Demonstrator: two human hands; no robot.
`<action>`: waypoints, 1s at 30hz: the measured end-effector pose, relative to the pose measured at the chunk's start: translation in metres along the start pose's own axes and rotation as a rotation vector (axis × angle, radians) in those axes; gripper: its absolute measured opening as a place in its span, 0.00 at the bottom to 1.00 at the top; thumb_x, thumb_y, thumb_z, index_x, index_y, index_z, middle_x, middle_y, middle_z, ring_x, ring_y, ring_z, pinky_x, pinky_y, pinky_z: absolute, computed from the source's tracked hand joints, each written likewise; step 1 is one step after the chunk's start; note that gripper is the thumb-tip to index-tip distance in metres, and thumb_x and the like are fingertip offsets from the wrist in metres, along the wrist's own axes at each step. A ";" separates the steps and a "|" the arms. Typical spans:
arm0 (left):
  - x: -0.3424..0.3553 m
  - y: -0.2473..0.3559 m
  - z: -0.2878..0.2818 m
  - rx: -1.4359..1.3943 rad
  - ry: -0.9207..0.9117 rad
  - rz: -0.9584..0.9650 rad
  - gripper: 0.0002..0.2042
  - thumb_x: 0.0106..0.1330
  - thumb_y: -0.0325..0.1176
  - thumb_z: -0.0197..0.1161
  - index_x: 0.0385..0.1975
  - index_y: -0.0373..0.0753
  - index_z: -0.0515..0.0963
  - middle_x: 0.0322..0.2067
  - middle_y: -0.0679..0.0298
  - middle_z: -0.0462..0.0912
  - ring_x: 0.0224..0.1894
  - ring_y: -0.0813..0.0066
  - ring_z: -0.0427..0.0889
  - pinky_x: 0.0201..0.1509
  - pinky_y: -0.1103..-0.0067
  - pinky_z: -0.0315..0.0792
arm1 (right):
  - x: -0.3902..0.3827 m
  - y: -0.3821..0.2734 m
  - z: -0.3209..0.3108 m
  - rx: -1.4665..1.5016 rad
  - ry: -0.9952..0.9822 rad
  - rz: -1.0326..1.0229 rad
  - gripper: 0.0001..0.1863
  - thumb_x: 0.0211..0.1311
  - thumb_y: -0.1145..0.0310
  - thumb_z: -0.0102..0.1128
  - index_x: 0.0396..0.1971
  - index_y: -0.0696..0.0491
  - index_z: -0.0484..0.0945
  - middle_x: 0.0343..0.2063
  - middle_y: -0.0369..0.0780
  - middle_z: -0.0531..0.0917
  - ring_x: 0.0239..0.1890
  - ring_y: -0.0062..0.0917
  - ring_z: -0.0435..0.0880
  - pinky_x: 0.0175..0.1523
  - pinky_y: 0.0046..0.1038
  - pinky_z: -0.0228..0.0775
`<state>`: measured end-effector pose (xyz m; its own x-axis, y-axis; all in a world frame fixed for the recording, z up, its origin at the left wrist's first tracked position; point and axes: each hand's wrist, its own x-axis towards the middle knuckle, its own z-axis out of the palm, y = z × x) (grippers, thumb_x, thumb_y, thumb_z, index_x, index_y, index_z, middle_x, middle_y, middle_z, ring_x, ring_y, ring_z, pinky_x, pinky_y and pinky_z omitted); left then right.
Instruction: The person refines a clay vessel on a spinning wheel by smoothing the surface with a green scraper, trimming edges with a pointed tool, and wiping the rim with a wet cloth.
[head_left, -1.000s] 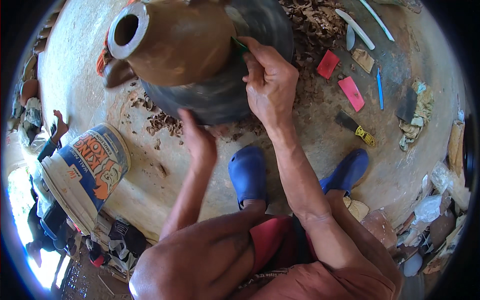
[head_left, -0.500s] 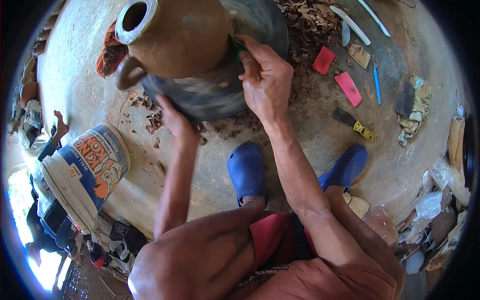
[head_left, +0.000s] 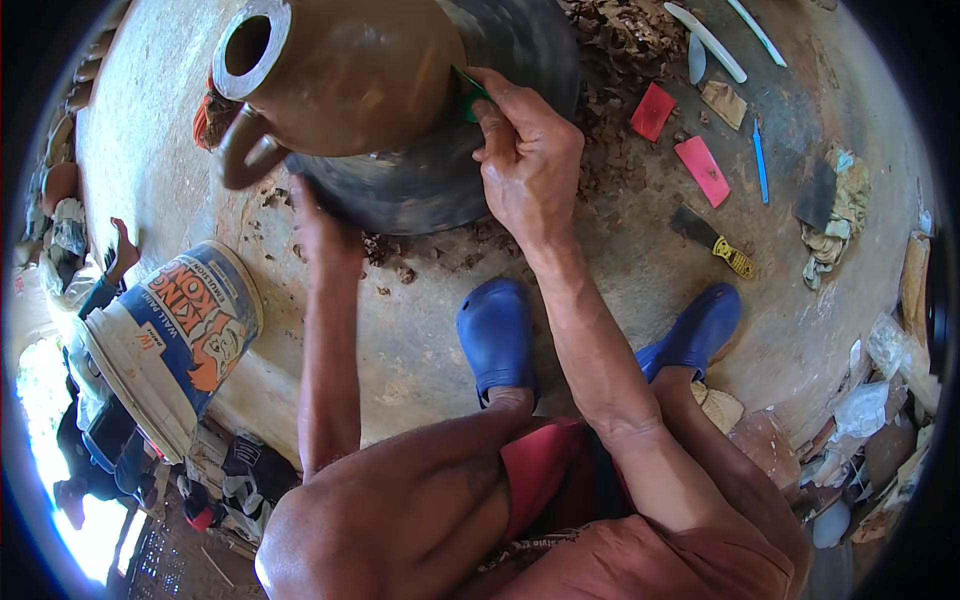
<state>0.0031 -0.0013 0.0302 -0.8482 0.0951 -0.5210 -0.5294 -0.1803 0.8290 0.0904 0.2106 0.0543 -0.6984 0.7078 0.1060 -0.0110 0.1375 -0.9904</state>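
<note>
A brown clay jug (head_left: pixel 365 75) with a looped handle (head_left: pixel 238 150) and a pale-rimmed round mouth lies toward the upper left, on a dark round turning wheel (head_left: pixel 410 205). My right hand (head_left: pixel 535 160) is closed, pinching a thin green scraper (head_left: pixel 472 98) between thumb and fingers. The scraper's edge meets the jug's right side. My left hand (head_left: pixel 328 225) is at the near left rim of the wheel, smeared by motion. Its fingers look stretched out, and I see nothing held in it. Whether it touches the rim I cannot tell.
Clay shavings (head_left: pixel 635 50) heap right of the wheel. On the floor lie red (head_left: pixel 653 111) and pink (head_left: pixel 703 170) flat pieces, a blue stick tool (head_left: pixel 761 165), a yellow-handled scraper (head_left: pixel 733 256) and a crumpled cloth (head_left: pixel 840 215). A paint bucket (head_left: pixel 232 290) stands left; orange cloth (head_left: pixel 202 128) shows behind the jug.
My left hand has moved left along the wheel's rim. The jug's mouth and handle have shifted left, covering more of the orange cloth. My right hand keeps the scraper at the jug's side.
</note>
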 end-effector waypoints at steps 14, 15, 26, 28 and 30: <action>-0.054 -0.022 0.006 0.081 0.051 -0.287 0.40 0.77 0.69 0.51 0.77 0.47 0.60 0.63 0.55 0.79 0.61 0.54 0.83 0.53 0.66 0.80 | -0.005 0.009 0.002 -0.007 0.071 -0.020 0.16 0.71 0.84 0.62 0.53 0.56 0.89 0.31 0.36 0.87 0.26 0.14 0.81 0.27 0.21 0.74; -0.046 -0.014 0.011 0.074 0.137 -0.244 0.38 0.78 0.67 0.51 0.78 0.47 0.60 0.66 0.55 0.77 0.66 0.53 0.79 0.61 0.63 0.77 | -0.006 0.010 0.003 0.019 0.083 -0.009 0.16 0.70 0.85 0.62 0.53 0.57 0.89 0.31 0.38 0.88 0.26 0.15 0.82 0.28 0.22 0.75; 0.019 0.007 0.001 0.009 0.014 -0.053 0.29 0.76 0.45 0.65 0.73 0.41 0.69 0.68 0.57 0.77 0.69 0.57 0.77 0.73 0.54 0.75 | -0.019 -0.002 0.007 0.067 0.156 -0.027 0.19 0.62 0.89 0.62 0.50 0.59 0.89 0.34 0.46 0.89 0.33 0.32 0.90 0.39 0.30 0.81; 0.031 0.009 -0.003 0.039 -0.014 -0.049 0.27 0.76 0.44 0.66 0.70 0.41 0.71 0.66 0.56 0.79 0.66 0.57 0.80 0.69 0.54 0.78 | -0.022 -0.005 0.008 0.080 0.160 -0.001 0.20 0.61 0.90 0.62 0.51 0.58 0.89 0.35 0.47 0.89 0.35 0.35 0.91 0.40 0.31 0.83; 0.039 0.016 -0.003 0.019 -0.040 -0.104 0.25 0.75 0.43 0.67 0.67 0.40 0.75 0.63 0.55 0.81 0.63 0.57 0.82 0.68 0.54 0.79 | -0.025 -0.008 0.008 0.122 0.160 0.013 0.20 0.62 0.89 0.62 0.52 0.58 0.89 0.37 0.47 0.90 0.37 0.36 0.92 0.41 0.32 0.84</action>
<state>-0.0382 -0.0034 0.0220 -0.7887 0.1512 -0.5960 -0.6142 -0.1490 0.7750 0.1025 0.1859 0.0592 -0.5766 0.8113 0.0964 -0.0966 0.0494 -0.9941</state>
